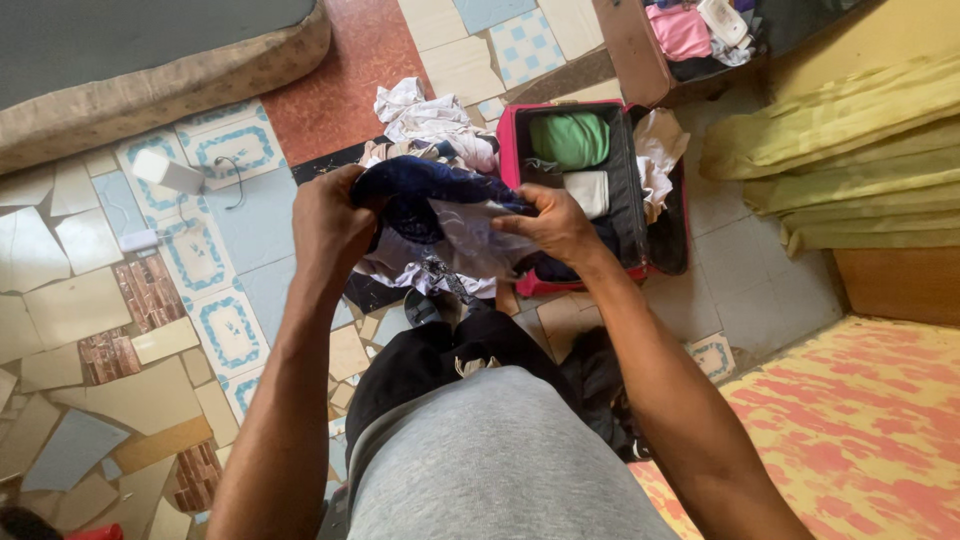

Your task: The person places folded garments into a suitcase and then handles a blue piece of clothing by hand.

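You are standing over an open pink suitcase (515,140) lying on the tiled floor. Just left of it, you are holding up a navy and white garment (440,215), your left hand (330,225) and right hand (555,225) both closed on its edges, stretching it taut between them.

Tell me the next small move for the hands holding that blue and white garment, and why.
Probably bring the two hands together to fold the blue and white garment once more. The left hand and right hand each grip an edge, it hangs bunched between them, and the open red suitcase just beyond already holds a folded green piece and a white one.
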